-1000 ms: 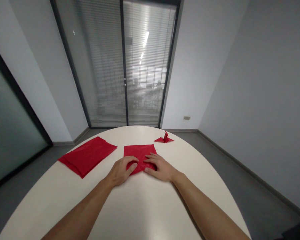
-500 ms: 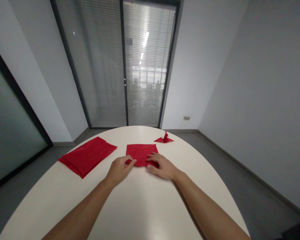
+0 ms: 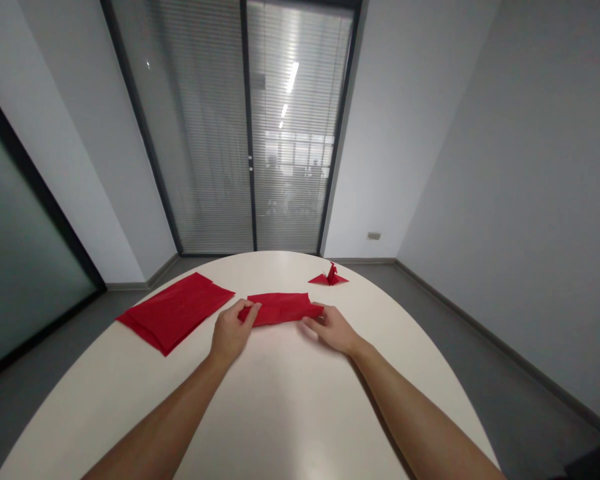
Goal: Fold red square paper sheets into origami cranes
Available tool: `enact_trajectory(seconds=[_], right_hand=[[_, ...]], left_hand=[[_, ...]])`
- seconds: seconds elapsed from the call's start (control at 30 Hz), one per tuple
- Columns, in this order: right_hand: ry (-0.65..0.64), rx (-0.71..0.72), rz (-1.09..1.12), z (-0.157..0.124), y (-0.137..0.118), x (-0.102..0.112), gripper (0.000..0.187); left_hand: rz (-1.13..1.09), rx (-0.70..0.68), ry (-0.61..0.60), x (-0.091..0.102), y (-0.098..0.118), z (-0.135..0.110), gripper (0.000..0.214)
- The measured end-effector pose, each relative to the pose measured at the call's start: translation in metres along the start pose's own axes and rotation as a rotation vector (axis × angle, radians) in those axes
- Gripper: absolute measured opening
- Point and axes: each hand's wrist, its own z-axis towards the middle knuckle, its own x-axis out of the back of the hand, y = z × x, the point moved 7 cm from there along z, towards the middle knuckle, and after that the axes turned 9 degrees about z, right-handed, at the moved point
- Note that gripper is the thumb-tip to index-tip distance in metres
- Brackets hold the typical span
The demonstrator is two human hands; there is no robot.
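Note:
A sheet of red paper [image 3: 280,308] spans the space between my hands over the white table, its near edge curled up. My left hand [image 3: 233,331] pinches the paper's left end between thumb and fingers. At the right end, my right hand [image 3: 334,328] grips the near corner, thumb in front and fingertips behind. A folded red paper crane [image 3: 331,276] stands beyond my right hand, its wings spread. To the left of my left hand lies a stack of red paper sheets [image 3: 177,310].
The round white table [image 3: 260,407] reaches out to a curved far edge. Behind it stand a glass door with blinds [image 3: 290,200] and a grey wall [image 3: 510,220]. A dark object [image 3: 595,460] shows at the lower right corner.
Both hands have moved out to the paper's ends. My right hand no longer lies flat on it and now grips the corner. The near edge has lifted, and the paper looks narrower.

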Motion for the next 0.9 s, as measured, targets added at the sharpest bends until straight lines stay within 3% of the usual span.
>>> enact_trajectory(seconds=[0.13, 0.27, 0.37, 0.53, 0.63, 0.73, 0.9], right_hand=[[0.139, -0.041, 0.024, 0.008, 0.021, 0.009, 0.037], [0.233, -0.031, 0.075, 0.009, 0.032, 0.015, 0.038], [0.238, -0.089, 0.133, 0.007, 0.040, 0.014, 0.048], [0.232, -0.126, 0.133, 0.006, 0.042, 0.012, 0.067], [0.227, -0.124, 0.095, 0.006, 0.037, 0.012, 0.069], [0.218, -0.126, 0.065, 0.006, 0.033, 0.011, 0.070], [0.220, -0.119, -0.013, 0.006, 0.034, 0.012, 0.072]], left_hand=[[-0.143, 0.050, -0.021, -0.010, -0.007, 0.000, 0.032], [-0.230, 0.110, -0.112, -0.025, -0.013, -0.002, 0.047], [-0.164, 0.113, -0.160, -0.030, -0.016, -0.003, 0.048], [0.069, 0.100, -0.134, -0.023, -0.017, -0.003, 0.055], [0.203, -0.005, -0.027, -0.012, 0.000, -0.002, 0.054], [0.263, -0.224, 0.031, -0.009, 0.027, -0.007, 0.044], [0.241, -0.392, -0.268, -0.039, 0.038, -0.023, 0.049]])
